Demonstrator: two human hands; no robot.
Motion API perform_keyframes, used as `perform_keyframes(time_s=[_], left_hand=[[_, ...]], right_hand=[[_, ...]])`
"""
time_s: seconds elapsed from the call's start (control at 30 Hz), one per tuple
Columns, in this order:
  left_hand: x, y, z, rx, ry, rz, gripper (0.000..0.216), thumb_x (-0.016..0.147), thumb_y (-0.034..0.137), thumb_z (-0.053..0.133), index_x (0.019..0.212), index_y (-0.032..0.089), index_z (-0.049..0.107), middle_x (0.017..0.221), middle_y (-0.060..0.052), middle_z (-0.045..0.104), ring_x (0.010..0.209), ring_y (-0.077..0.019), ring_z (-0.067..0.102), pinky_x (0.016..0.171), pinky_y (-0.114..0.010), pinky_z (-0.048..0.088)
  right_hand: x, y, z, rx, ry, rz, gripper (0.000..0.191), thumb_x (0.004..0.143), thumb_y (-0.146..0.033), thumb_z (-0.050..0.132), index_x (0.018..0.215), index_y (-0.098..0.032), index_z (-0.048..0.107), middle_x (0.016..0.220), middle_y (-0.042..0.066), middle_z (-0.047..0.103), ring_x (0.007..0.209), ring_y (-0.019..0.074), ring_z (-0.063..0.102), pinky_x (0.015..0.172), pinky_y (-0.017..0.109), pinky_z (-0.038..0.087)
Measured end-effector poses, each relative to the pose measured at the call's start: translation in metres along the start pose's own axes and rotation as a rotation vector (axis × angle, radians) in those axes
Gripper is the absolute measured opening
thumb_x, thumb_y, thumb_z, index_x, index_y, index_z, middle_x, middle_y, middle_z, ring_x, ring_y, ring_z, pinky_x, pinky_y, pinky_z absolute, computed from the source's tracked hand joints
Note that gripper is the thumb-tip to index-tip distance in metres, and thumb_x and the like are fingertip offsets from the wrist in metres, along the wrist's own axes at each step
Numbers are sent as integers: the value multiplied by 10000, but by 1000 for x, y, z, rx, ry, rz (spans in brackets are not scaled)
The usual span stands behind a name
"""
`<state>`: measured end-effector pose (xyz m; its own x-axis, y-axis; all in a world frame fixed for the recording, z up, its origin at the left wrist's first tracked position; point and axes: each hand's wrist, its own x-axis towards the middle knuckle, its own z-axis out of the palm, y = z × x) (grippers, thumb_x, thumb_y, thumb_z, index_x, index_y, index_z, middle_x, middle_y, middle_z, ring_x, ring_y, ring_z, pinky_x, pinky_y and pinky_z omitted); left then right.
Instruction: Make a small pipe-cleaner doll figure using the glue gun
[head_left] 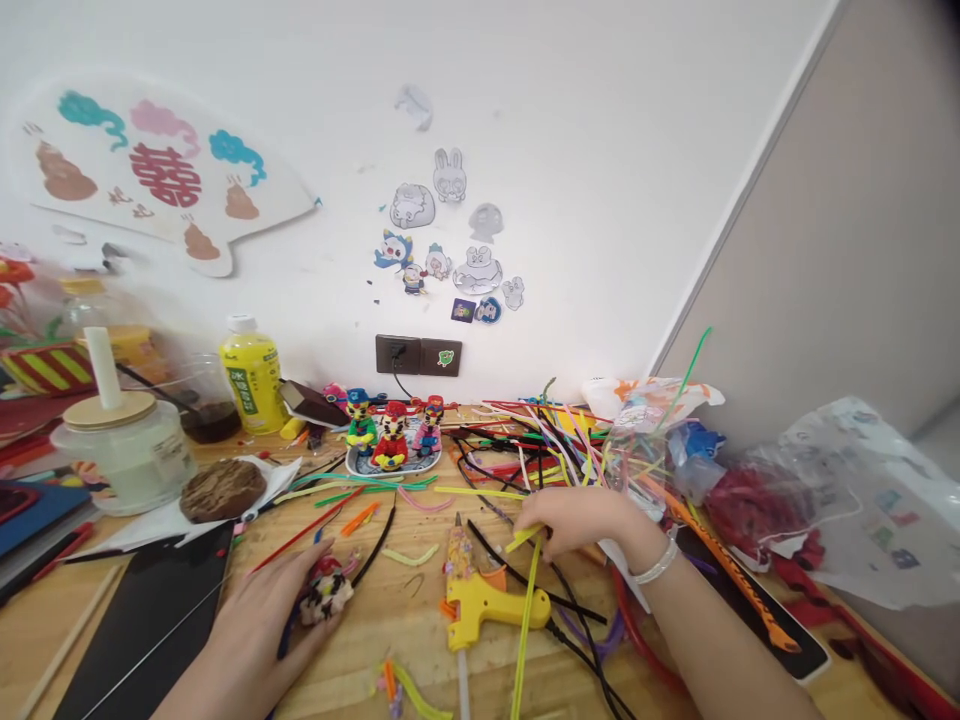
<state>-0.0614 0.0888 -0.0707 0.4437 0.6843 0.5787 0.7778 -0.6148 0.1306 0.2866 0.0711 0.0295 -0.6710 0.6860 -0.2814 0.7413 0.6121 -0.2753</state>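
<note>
My left hand (259, 612) rests on the wooden table with its fingers curled round a small fuzzy figure (328, 594) in black, white and red. Part of the figure is hidden by the fingers. At the right, my right hand (581, 515) is closed on yellow pipe cleaners (528, 620), which hang down toward the front of the table. A yellow hot glue gun (495, 606) lies between both hands, its nozzle pointing away from me. Several loose pipe cleaners (409, 556) are scattered around it.
Three colourful figures stand on a patterned plate (429, 463) at the back. A heap of pipe cleaners (555, 430) spreads beside them. Left are a drink bottle (251, 378), a glass jar (124, 465) and a brown round object (223, 490). Plastic bags (862, 500) lie at the right.
</note>
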Motion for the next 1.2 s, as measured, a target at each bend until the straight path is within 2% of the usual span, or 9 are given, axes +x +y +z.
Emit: perform_keyframes(time_s=[0.17, 0.3, 0.43, 0.57, 0.8, 0.93, 1.03, 1.13, 1.2], left_hand=[[0, -2, 2, 14, -15, 8, 453, 676, 454, 526, 1056, 211, 490, 953, -122, 675, 854, -276, 635, 695, -373, 532], [0, -1, 0, 9, -18, 1, 483, 683, 449, 522, 1084, 181, 492, 980, -138, 667, 881, -280, 627, 705, -371, 530], [4, 2, -7, -22, -7, -46, 494, 662, 460, 546, 1075, 191, 518, 1016, -124, 660, 915, -282, 615, 742, -362, 520], [10, 9, -20, -53, 16, -76, 522, 651, 459, 569, 1112, 223, 500, 1078, -97, 635, 967, -286, 591, 804, -379, 493], [30, 27, -43, -211, -35, -66, 511, 719, 361, 540, 1203, 253, 417, 1207, -73, 551, 1085, -247, 518, 868, -352, 455], [70, 52, -79, -447, -110, -137, 476, 776, 390, 458, 1220, 224, 419, 1275, -71, 490, 1156, -236, 450, 945, -385, 381], [105, 70, -106, -665, -180, -22, 520, 799, 406, 419, 1285, 239, 333, 1306, -38, 457, 1177, -205, 425, 963, -351, 360], [118, 71, -109, -521, -337, 20, 559, 719, 447, 530, 1230, 246, 427, 1254, -37, 512, 1138, -241, 461, 950, -364, 352], [108, 61, -95, -364, -415, -84, 524, 601, 461, 630, 1069, 232, 578, 1096, -58, 628, 1006, -279, 558, 845, -358, 423]], right_hand=[[11, 2, 3, 9, 98, 47, 88, 655, -132, 625, 741, -147, 636, 708, 13, 575, 665, 148, 513, 590, 234, 374], [-5, 2, -20, 270, 624, 72, 162, 794, -282, 513, 716, -168, 598, 741, 14, 544, 714, 144, 499, 657, 251, 379], [-20, 8, -42, 638, 1203, 109, 152, 797, -332, 513, 779, -198, 582, 715, -8, 526, 673, 126, 482, 646, 248, 381], [-26, 3, -65, 940, 1507, -98, 149, 794, -340, 523, 764, -209, 587, 704, -22, 499, 594, 88, 447, 597, 222, 382], [-26, -27, -98, 999, 1509, -297, 159, 792, -328, 529, 702, -197, 546, 775, -6, 512, 709, 98, 492, 679, 228, 416], [-14, -56, -105, 1047, 1417, -416, 198, 828, -352, 456, 689, -214, 482, 791, -4, 545, 746, 109, 530, 768, 281, 421], [-3, -89, -108, 1046, 1286, -411, 182, 824, -405, 430, 738, -248, 461, 699, -26, 531, 654, 114, 529, 713, 308, 449], [0, -120, -108, 1052, 1246, -404, 169, 826, -424, 416, 779, -267, 455, 570, -52, 448, 510, 97, 456, 588, 275, 453], [-5, -134, -105, 1082, 1254, -395, 152, 832, -405, 416, 791, -266, 463, 527, -60, 392, 447, 84, 389, 494, 232, 418]])
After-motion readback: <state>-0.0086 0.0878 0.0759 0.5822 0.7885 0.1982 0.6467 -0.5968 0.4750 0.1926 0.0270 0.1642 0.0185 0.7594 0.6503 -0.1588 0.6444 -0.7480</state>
